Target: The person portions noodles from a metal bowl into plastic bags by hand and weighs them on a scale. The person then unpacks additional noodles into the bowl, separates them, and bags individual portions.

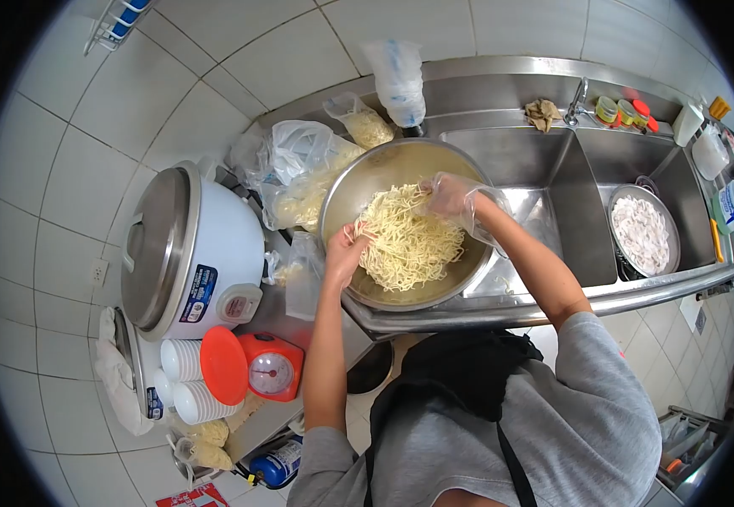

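A large steel bowl (478, 275) holds a heap of pale yellow noodles (413, 245). At the bowl's left side, my left hand (346, 255) is bare, its fingers curled round strands at the heap's edge. My right hand (451, 199) wears a loose clear plastic glove and reaches into the bowl from the right. Its fingers are bent into the upper right of the noodles, with the tips partly hidden by glove and strands. The bowl rests at the left end of the sink counter, beside plastic bags of noodles (304, 203).
Left of the bowl stands a big rice cooker (228, 228), with a red kitchen scale (278, 367) and stacked white cups (202, 401) below. Right lies a double steel sink (515, 160); its far basin holds a colander of whitish pieces (640, 235). A faucet (578, 103) rises behind.
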A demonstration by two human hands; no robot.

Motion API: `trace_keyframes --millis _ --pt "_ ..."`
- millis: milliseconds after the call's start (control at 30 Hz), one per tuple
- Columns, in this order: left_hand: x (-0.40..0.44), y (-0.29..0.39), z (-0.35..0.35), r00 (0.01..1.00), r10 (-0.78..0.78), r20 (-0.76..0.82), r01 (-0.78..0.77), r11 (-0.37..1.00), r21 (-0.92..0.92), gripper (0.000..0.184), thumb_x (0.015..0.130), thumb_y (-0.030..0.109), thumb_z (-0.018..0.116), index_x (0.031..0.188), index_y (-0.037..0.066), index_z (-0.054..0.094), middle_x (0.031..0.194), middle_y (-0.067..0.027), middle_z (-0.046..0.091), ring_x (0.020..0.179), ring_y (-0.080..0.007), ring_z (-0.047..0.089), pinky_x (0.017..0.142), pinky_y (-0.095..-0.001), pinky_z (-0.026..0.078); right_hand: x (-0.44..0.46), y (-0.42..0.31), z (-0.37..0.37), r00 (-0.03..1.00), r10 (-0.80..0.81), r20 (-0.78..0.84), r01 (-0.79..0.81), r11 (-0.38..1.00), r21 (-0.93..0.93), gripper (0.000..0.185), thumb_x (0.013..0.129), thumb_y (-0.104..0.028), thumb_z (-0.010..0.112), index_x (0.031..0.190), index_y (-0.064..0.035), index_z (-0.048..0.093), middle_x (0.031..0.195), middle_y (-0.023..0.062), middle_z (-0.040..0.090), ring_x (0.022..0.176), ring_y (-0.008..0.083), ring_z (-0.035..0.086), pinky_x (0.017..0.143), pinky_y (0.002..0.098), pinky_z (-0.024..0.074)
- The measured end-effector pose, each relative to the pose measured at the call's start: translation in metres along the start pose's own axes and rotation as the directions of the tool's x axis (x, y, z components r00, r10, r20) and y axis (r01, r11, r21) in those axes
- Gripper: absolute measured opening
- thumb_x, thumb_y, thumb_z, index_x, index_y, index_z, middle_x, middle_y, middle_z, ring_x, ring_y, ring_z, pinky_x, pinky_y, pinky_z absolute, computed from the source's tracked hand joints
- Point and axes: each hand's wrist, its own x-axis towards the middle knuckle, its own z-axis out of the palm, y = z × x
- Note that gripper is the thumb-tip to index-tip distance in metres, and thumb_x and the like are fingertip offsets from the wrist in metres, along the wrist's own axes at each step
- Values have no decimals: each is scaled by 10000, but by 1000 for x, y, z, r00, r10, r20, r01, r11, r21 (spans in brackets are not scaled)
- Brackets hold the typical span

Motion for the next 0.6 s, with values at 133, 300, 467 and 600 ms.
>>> trace_keyframes --millis 133,300,467,600 --pt "-1 26 19 998 -30 -63 18 984 -175 264 840 34 496 1094 -22 446 905 -77 577 808 -123 551 684 -243 457 -26 -26 5 967 -255 -23 243 943 -227 555 652 -273 718 1102 -14 524 956 176 588 828 263 570 779 341 446" --pt "10 47 42 988 22 152 44 907 -419 356 846 63 484 1187 16 391 1007 -119 559 916 -164 555 756 -251 458 -2 -26 74 941 -338 -28 336 940 -65 535 670 -254 690 1102 6 510 942 178 595 815 265 582 753 344 447" --pt "16 23 7 995 -70 64 51 962 267 493 779 63 541 1237 19 364 1131 -136 487 930 -174 548 764 -268 458 -9 -40 15 970 -156 -184 194 959 209 441 681 -281 653 1014 -11 550 832 162 614 667 263 591 655 362 464" --pt "8 -13 13 991 -28 129 -64 756 652 733 679 107 661 1295 27 272 1213 -203 399 1086 -311 448 831 -355 432 6 -25 12 982 -187 37 185 885 -427 449 702 -322 661 1006 -11 554 807 173 613 660 265 596 641 385 459"
